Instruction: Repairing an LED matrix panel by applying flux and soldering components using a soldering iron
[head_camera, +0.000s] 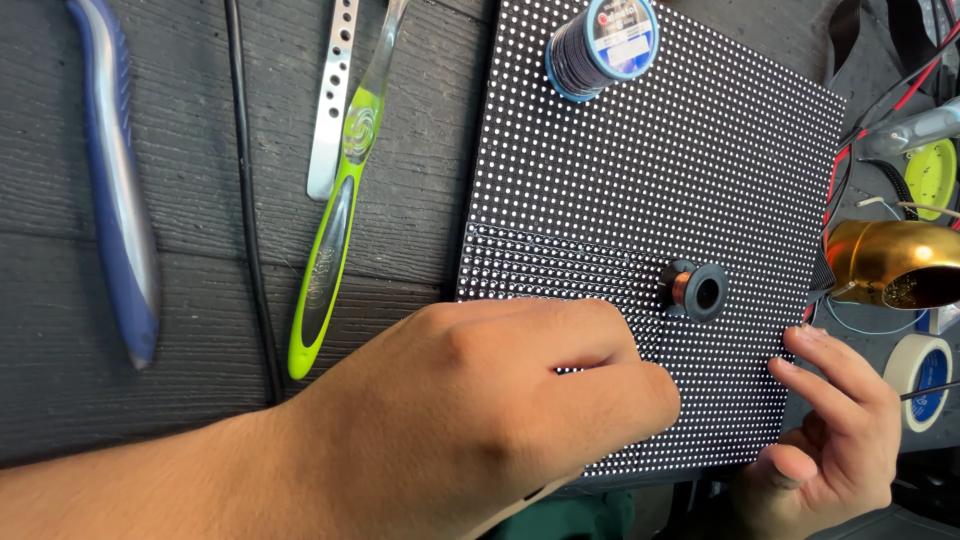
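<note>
Dark wood-grain bench (200, 330), seen from above, with black dot-matrix panel (650, 190) as landmark. Nearest: left hand (480, 410) knuckles-up over panel's near edge, fingers curled under, grip hidden, so held item cannot be told. At near right corner: right hand (835, 430) loosely open, fingertips (800, 345) touching panel's right edge, holding nothing visible. Just beyond left knuckles, on panel: small black bobbin (698, 291) of copper wire, lying apart from both hands. At far edge of panel: larger wire spool (603, 45), blue-rimmed. Left of panel: green-handled tool (335, 215), perforated metal strip (333, 95), thin black cable (250, 200), then blue-grey handle (120, 180) farthest out. Right of panel: brass-coloured holder (895, 262), tape roll (920, 375), red and black leads (900, 95), crowding that edge. Progress judged as mid-work on near rows; no finished mark discernible. Free room mainly on panel's centre and left bench.
</note>
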